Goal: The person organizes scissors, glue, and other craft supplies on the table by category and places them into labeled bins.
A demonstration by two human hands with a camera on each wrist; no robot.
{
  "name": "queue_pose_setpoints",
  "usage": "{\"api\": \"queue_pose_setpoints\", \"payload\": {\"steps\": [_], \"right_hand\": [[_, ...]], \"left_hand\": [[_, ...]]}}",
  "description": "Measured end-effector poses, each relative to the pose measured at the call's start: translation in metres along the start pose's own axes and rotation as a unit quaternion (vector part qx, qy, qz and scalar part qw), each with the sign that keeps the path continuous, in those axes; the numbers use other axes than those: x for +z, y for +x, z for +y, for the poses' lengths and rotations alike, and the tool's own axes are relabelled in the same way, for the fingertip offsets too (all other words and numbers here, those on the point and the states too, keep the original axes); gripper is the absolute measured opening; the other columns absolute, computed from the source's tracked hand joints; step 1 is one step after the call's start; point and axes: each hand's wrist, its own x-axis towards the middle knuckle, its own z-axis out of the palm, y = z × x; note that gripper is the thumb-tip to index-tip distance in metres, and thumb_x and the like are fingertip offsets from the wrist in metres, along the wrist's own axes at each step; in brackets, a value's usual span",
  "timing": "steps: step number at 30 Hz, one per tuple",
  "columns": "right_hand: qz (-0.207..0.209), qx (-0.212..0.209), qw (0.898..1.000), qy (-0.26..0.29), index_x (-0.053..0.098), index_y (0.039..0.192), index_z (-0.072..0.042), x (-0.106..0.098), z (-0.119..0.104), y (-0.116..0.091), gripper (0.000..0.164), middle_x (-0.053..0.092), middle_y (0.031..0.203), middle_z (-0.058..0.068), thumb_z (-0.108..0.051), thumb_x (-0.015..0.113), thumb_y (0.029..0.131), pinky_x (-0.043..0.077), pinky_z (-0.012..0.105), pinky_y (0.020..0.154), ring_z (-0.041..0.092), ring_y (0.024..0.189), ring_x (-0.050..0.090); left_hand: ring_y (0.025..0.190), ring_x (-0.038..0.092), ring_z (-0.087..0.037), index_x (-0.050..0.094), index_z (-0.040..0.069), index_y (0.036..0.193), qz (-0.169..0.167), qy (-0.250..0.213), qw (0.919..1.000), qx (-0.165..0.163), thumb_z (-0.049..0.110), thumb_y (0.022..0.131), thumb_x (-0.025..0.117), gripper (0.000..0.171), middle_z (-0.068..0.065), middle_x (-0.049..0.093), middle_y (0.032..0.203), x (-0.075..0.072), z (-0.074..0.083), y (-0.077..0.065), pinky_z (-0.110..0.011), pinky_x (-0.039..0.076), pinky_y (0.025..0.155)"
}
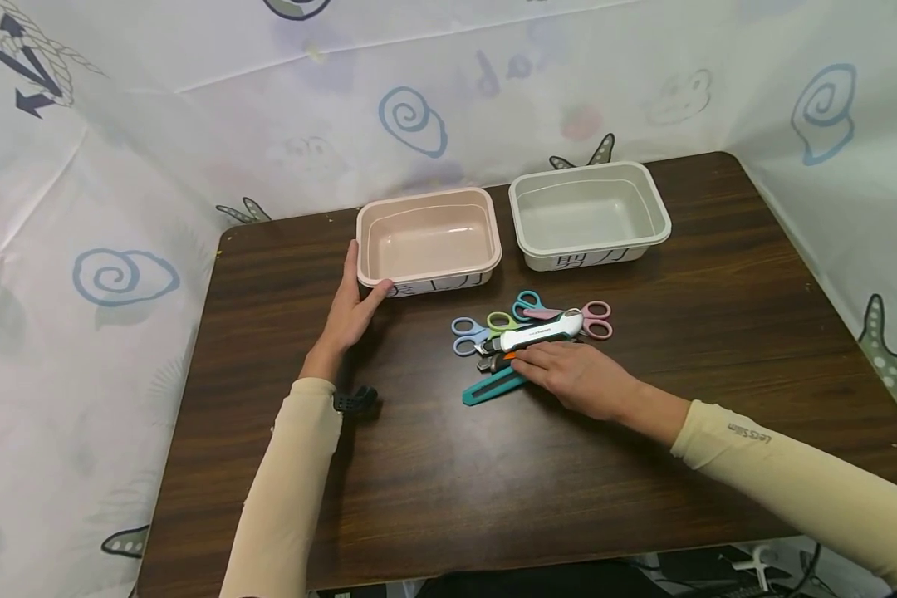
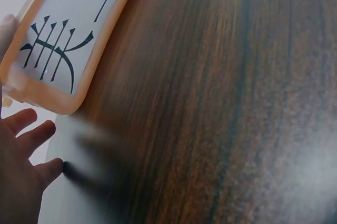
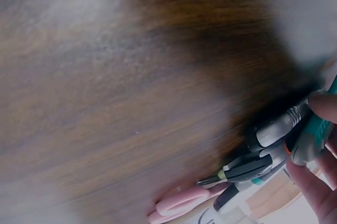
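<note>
Your left hand (image 1: pixel 349 307) has its grip released, fingers straight and spread against the left end of the pink box (image 1: pixel 429 212), with the thumb at its near left corner. Your right hand (image 1: pixel 575 378) has its grip closed on the teal cutter (image 1: pixel 489 387), pinching it between thumb and fingers at the near edge of a pile in the middle of the tabletop (image 1: pixel 433 498). Just beyond your fingers lies the white cutter (image 1: pixel 541 331), resting across the pile. Around it you have blue scissors (image 1: pixel 482 335) on the left, teal scissors (image 1: pixel 522 314) on the far side and pink scissors (image 1: pixel 587 318) on the right. The grey box (image 1: pixel 583 199) stands on the far side, right of the pink one
</note>
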Motion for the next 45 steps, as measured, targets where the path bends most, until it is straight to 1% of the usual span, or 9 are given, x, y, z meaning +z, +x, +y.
{"api": "queue_pose_setpoints", "payload": {"steps": [7, 14, 20, 24, 28, 30, 36, 40, 45], "right_hand": [[0.015, -0.003, 1.0, -0.009, 0.062, 0.131, -0.006, 0.0, 0.0, 0.002, 0.05, 0.061, 0.13, 0.008, -0.001, 0.072, 0.083, 0.05, 0.041, 0.089, 0.024, 0.119, 0.057], [0.059, 0.001, 0.998, 0.025, 0.063, 0.13, -0.006, -0.008, -0.002, 0.009, 0.046, 0.062, 0.128, 0.009, -0.004, 0.071, 0.084, 0.053, 0.04, 0.084, 0.023, 0.117, 0.059], [0.11, 0.048, 0.99, 0.067, 0.064, 0.128, -0.005, -0.023, 0.008, 0.022, 0.045, 0.064, 0.126, 0.01, -0.007, 0.075, 0.085, 0.053, 0.042, 0.083, 0.025, 0.114, 0.061], [0.122, 0.099, 0.984, 0.082, 0.064, 0.129, -0.004, -0.033, 0.019, 0.034, 0.044, 0.063, 0.128, 0.012, -0.009, 0.073, 0.087, 0.054, 0.043, 0.08, 0.027, 0.112, 0.063], [0.113, 0.151, 0.979, 0.078, 0.064, 0.129, -0.004, -0.044, 0.034, 0.053, 0.042, 0.062, 0.131, 0.011, -0.01, 0.072, 0.088, 0.054, 0.041, 0.07, 0.026, 0.107, 0.065], [0.103, 0.172, 0.977, 0.072, 0.065, 0.128, -0.006, -0.048, 0.041, 0.064, 0.039, 0.062, 0.131, 0.011, -0.01, 0.071, 0.089, 0.054, 0.041, 0.069, 0.026, 0.106, 0.066], [0.044, 0.215, 0.974, 0.064, 0.066, 0.127, -0.008, -0.054, 0.056, 0.093, 0.034, 0.059, 0.135, 0.01, -0.012, 0.065, 0.094, 0.053, 0.043, 0.078, 0.027, 0.115, 0.061], [0.013, 0.208, 0.977, 0.055, 0.065, 0.129, -0.009, -0.056, 0.064, 0.106, 0.033, 0.059, 0.135, 0.008, -0.012, 0.06, 0.097, 0.053, 0.044, 0.081, 0.026, 0.117, 0.06], [-0.007, 0.19, 0.98, 0.052, 0.061, 0.132, -0.007, -0.056, 0.071, 0.119, 0.035, 0.062, 0.128, 0.008, -0.008, 0.055, 0.098, 0.053, 0.042, 0.077, 0.025, 0.108, 0.063]], "left_hand": [[0.145, 0.021, -0.034, 0.005, 0.004, 0.157, 0.0, 0.0, 1.0, -0.003, 0.01, 0.096, 0.062, 0.084, -0.021, 0.013, 0.161, 0.002, 0.002, 0.001, -0.048, 0.017, 0.115], [0.144, 0.023, -0.035, 0.004, 0.004, 0.157, -0.007, -0.004, 0.9999, -0.01, 0.011, 0.096, 0.062, 0.085, -0.023, 0.015, 0.16, 0.001, 0.002, 0.001, -0.048, 0.018, 0.114], [0.143, 0.025, -0.038, 0.004, 0.005, 0.157, -0.009, -0.005, 0.9999, -0.011, 0.012, 0.096, 0.062, 0.085, -0.024, 0.017, 0.159, 0.001, 0.001, 0.001, -0.05, 0.018, 0.114], [0.143, 0.025, -0.038, 0.003, 0.005, 0.157, -0.011, -0.01, 0.9999, -0.008, 0.014, 0.097, 0.062, 0.085, -0.023, 0.017, 0.159, 0.002, 0.0, 0.002, -0.051, 0.018, 0.113], [0.142, 0.027, -0.039, 0.003, 0.005, 0.157, -0.011, -0.016, 0.9998, -0.004, 0.012, 0.096, 0.062, 0.085, -0.024, 0.018, 0.159, 0.001, -0.001, 0.002, -0.052, 0.019, 0.113], [0.141, 0.028, -0.039, 0.003, 0.005, 0.157, -0.012, -0.016, 0.9998, -0.004, 0.012, 0.096, 0.062, 0.085, -0.024, 0.019, 0.159, 0.001, -0.002, 0.002, -0.052, 0.02, 0.113], [0.141, 0.029, -0.036, 0.003, 0.004, 0.157, -0.014, -0.01, 0.9998, -0.003, 0.011, 0.096, 0.063, 0.086, -0.023, 0.019, 0.159, 0.0, -0.003, 0.0, -0.051, 0.02, 0.113], [0.141, 0.029, -0.037, 0.003, 0.004, 0.157, -0.014, -0.015, 0.9998, 0.0, 0.014, 0.097, 0.062, 0.085, -0.024, 0.019, 0.159, 0.0, -0.004, 0.001, -0.051, 0.02, 0.113], [0.14, 0.031, -0.039, 0.003, 0.003, 0.157, -0.013, -0.017, 0.9998, 0.002, 0.013, 0.097, 0.062, 0.085, -0.024, 0.021, 0.158, 0.001, -0.005, 0.002, -0.052, 0.021, 0.113]]}}
